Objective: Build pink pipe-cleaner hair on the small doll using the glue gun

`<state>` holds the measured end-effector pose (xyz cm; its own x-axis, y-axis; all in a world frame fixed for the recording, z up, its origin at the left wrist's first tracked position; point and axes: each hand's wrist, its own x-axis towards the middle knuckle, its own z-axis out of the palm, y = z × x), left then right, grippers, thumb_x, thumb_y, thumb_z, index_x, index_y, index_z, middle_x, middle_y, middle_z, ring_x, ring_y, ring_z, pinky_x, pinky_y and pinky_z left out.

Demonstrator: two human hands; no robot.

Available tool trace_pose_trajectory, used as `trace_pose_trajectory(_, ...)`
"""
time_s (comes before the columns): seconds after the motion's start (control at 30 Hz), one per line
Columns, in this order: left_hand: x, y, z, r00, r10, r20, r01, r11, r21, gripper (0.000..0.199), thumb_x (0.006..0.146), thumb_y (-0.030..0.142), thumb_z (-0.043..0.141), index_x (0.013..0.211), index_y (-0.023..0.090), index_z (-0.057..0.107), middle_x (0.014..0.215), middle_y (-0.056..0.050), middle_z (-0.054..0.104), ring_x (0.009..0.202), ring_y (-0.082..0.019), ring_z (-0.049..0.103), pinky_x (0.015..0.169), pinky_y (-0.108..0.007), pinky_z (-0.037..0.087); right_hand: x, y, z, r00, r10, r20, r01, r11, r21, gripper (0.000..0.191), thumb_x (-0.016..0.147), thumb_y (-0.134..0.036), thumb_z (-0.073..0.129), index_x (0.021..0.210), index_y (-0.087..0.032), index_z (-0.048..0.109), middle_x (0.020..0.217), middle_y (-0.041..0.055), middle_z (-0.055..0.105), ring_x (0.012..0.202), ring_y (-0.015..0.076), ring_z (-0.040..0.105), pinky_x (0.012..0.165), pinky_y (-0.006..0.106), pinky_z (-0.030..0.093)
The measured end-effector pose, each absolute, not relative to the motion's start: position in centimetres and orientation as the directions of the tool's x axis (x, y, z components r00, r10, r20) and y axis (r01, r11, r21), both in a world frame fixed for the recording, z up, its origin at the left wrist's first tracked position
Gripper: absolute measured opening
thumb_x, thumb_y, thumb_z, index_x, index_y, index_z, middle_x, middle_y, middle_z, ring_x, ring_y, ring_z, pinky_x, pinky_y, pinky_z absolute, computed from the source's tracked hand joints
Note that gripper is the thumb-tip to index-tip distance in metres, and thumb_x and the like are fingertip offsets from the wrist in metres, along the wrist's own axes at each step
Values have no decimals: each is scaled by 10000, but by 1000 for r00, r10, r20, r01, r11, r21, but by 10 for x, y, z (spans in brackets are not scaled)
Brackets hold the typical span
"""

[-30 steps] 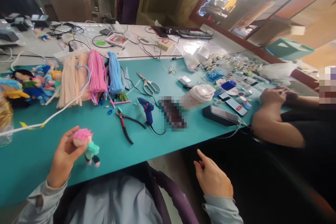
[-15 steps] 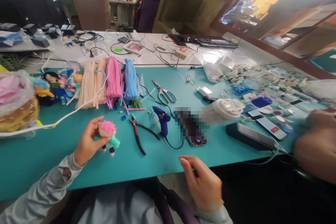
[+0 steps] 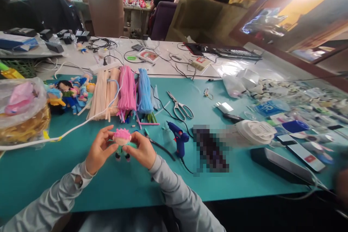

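Observation:
A small doll [image 3: 122,136] with pink hair, a pale face, a green body and dark feet is held upright above the green mat [image 3: 108,185]. My left hand [image 3: 101,148] pinches it from the left, with the thumb near its face. From the other side my right hand [image 3: 143,149] grips it, thumb and fingers at the head and body. Just right of my right hand lie pliers [image 3: 162,147], partly hidden behind it. A blue glue gun [image 3: 178,138] stands beyond them, and scissors [image 3: 180,107] lie farther back.
Bundles of peach, pink [image 3: 127,88] and blue pipe cleaners [image 3: 145,90] lie behind the hands. Several finished dolls [image 3: 71,92] and a bag-lined basket [image 3: 24,116] are at left. A white lidded cup [image 3: 248,133], a black device [image 3: 281,166] and a phone [image 3: 306,154] stand right.
My right hand has come from the table's front edge to the doll and taken hold of it. The doll now faces me, upright between both hands. The view has shifted slightly.

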<state>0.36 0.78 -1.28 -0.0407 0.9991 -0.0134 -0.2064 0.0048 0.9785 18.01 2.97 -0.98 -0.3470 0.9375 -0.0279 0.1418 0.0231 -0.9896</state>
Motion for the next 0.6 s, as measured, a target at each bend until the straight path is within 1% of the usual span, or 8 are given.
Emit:
trace_pose_trajectory(0.13,-3,12,-16,-81,992,-93,-263,69,962,496,696,333,759,1133,179,584,879,-51,694,843,-210,663,776,-345,519,178,43,-15,-343,937,-69,-41,-88,-995,464,646,-595,769,778,-195,574,790,23,669,757,173,630,708,317,520)
trace_pose_trajectory(0.23,-5,14,-18,-56,980,-193,-332,164,929,501,677,344,782,1115,178,607,874,-49,693,855,-214,660,761,-335,518,176,46,-17,-309,946,-96,-97,-132,-987,499,601,-622,788,746,-192,580,760,13,650,711,153,611,664,297,516)
trace_pose_trajectory(0.33,-5,14,-21,85,959,-269,-400,280,873,515,649,366,825,1089,179,634,888,-64,706,810,-213,668,732,-334,525,174,44,-19,-296,942,-156,-115,-198,-973,525,569,-628,805,708,-192,547,691,-14,614,600,118,564,574,264,495)
trace_pose_trajectory(0.37,-5,14,-22,130,951,-280,-412,309,857,518,636,367,840,1078,182,645,907,-72,713,814,-216,672,743,-340,527,174,43,-20,-298,938,-179,-115,-221,-968,534,564,-631,806,697,-194,529,663,-26,597,556,104,541,535,250,479)
trace_pose_trajectory(0.43,-4,12,-25,190,939,-286,-418,341,842,520,608,355,865,1059,189,666,970,-85,725,883,-241,678,806,-365,526,175,39,-20,-293,934,-205,-96,-242,-966,543,571,-641,797,693,-197,509,624,-45,564,488,82,494,472,228,440)
trace_pose_trajectory(0.53,-2,10,-30,215,933,-287,-388,351,852,509,586,326,879,1041,196,693,1066,-92,725,1024,-283,656,920,-407,496,177,34,-20,-271,945,-183,-53,-205,-977,530,603,-647,775,714,-197,516,630,-48,551,460,69,457,442,218,413)
trace_pose_trajectory(0.6,-1,8,-33,203,932,-299,-353,355,865,481,577,324,881,1010,194,713,1066,-89,732,1043,-290,650,949,-419,483,179,31,-19,-267,951,-155,-35,-171,-985,518,628,-647,759,739,-197,528,659,-38,564,475,73,460,450,223,419)
